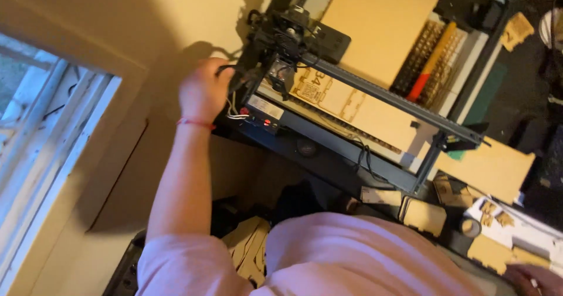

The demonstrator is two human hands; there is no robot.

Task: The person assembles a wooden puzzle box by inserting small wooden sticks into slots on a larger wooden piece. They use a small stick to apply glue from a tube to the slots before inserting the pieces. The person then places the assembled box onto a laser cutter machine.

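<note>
- Two hands show, well apart. Far left stands a window (pixel 35 132) set in a cream wall (pixel 146 26).
- The left hand (pixel 202 93), a red band (pixel 196 123) at its wrist, reaches out to the near-left corner of a laser cutter frame (pixel 375 93) on the dark worktop (pixel 328 167). Its grip is curled around the black cables (pixel 234 73) beside the cutter head (pixel 287 38) — whether it pinches them or only rests there, I cannot tell.
- The cables look light and limp but tethered, so they would snag; I judge the stiff metal rail the safer hold, as the head seems delicate.
- Under the rail lies a thin engraved wood sheet (pixel 352 105) — stiff, light, probably brittle, best taken by its edges.
- Cut wooden pieces (pixel 487 167) lie further right.
- At the bottom right corner the right hand (pixel 536 278) rests by more pieces; its grip is cropped and cannot be read.
</note>
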